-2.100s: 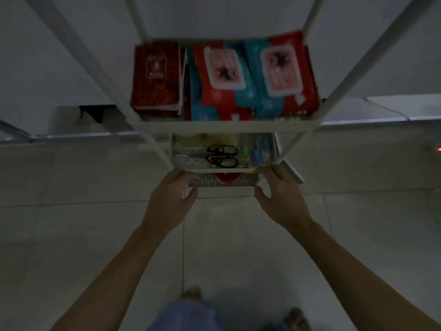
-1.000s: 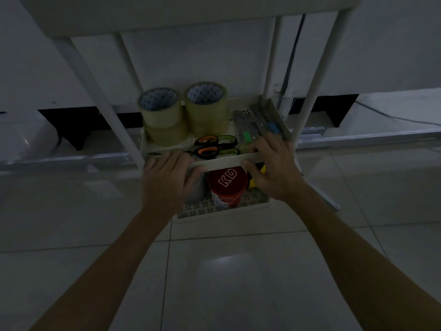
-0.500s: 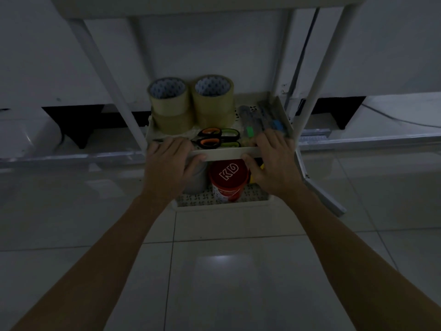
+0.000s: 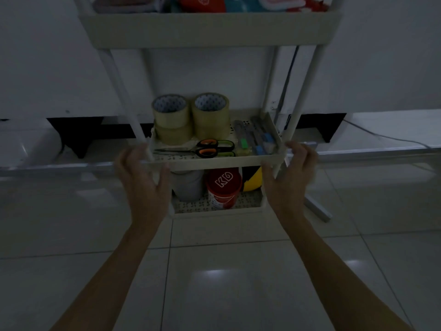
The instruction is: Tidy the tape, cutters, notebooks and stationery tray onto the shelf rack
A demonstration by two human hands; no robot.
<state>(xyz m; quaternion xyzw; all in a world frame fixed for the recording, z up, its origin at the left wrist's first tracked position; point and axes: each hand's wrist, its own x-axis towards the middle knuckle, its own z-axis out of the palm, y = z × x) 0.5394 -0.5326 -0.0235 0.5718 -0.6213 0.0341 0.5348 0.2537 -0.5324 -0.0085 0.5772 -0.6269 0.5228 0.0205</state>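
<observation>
- My left hand (image 4: 140,180) and right hand (image 4: 290,177) flank the front corners of the white perforated plastic stationery tray (image 4: 214,160) on the middle level of the white tube-framed shelf rack (image 4: 210,32); each grip is spread wide, fingers loosely curled, holding nothing.
- Whether the fingertips touch the tray's corners or the rack's posts, I cannot tell in this dim light.
- On the tray, two stacks of beige packing-tape rolls (image 4: 191,118) stand upright at the back left, side by side.
- A pair of black-and-orange-handled scissors (image 4: 202,149) lies flat in front of the tape, blades pointing left.
- Several slim grey cutters with green and blue sliders (image 4: 255,137) lie along the tray's right side.
- Below, on the rack's bottom level, a grey cylindrical container (image 4: 187,187), a red tub with white lettering (image 4: 223,187) and a yellow-and-black object (image 4: 253,179) stand side by side.
- The rack's top level holds red and teal packets (image 4: 214,3), only partly in view.
- The rack stands on a glossy pale tiled floor (image 4: 226,271) against a white wall.
</observation>
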